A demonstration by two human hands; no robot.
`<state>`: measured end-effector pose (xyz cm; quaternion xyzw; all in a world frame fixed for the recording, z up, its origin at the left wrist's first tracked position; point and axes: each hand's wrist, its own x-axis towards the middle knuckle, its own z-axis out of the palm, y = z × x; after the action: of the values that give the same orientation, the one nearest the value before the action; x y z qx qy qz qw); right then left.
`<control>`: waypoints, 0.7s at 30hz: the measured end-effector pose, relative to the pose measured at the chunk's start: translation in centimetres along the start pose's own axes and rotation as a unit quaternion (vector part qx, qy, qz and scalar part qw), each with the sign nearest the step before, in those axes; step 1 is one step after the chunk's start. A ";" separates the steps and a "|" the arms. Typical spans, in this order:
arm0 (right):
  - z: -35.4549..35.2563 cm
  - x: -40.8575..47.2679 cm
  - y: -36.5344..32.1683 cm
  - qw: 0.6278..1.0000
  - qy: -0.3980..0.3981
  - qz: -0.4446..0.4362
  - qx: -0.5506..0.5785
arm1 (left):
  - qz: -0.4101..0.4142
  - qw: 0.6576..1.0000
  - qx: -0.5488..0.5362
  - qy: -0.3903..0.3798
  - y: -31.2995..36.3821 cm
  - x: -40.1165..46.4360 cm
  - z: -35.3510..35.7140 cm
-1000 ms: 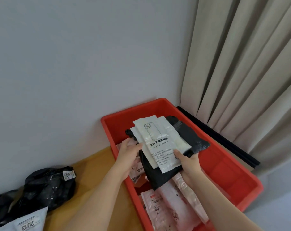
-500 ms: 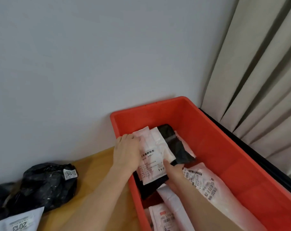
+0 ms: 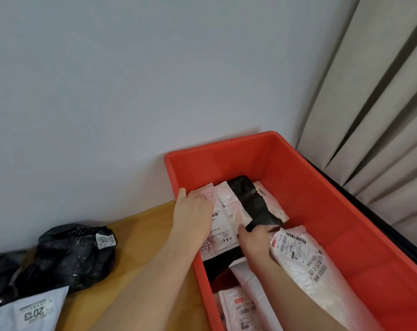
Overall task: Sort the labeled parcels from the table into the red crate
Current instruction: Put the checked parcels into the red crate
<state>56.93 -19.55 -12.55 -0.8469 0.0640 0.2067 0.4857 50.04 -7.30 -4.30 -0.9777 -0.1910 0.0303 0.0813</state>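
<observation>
- Red plastic crate (image 3: pixel 310 177), open-topped and set against the wall at the end of the wooden desk (image 3: pixel 140 237), is where I have both hands working, and it already carries several parcels.
- Slippage is my first worry: the white paper parcels with printed labels (image 3: pixel 223 211) lie fanned loosely on the black plastic mailer (image 3: pixel 253 204), so if I let go unevenly the stack could slide apart and the labels end up face down.
- A second risk is snagging. The thin black film of that mailer looks crumpled and torn at its near edge, and pulling my fingers out sideways could drag it back up with them.
- A third is the crate's near wall: the stack sits tight in the corner by the desk, and a parcel edge could ride up over the rim.
- My left hand (image 3: pixel 193 219) rests on the white parcels with fingers curled over their left edge, thumb toward the crate wall; I judge it holds them.
- My right hand (image 3: pixel 255 237) is at the near right corner of the black mailer, fingers tucked around or under it; a grip seems likely, but the fingertips are hidden.
- Beside my right forearm lies a long white bubble-wrap parcel with barcode labels (image 3: pixel 303 259), touching it.
- Left on the desk, well apart from both hands: a crumpled black plastic bag with a small white tag (image 3: pixel 73 254) and a grey mailer marked 2013 (image 3: pixel 28 311).
</observation>
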 end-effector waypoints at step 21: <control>0.8 2.0 2.6 0.919 -0.099 -0.125 -0.360 | 0.007 1.000 -0.004 -0.028 -0.1 -0.1 -1.2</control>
<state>57.72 -20.03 -15.84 -0.9410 -0.1695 0.2358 0.1739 50.04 -7.36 -3.11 -0.9781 -0.1868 0.0578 0.0716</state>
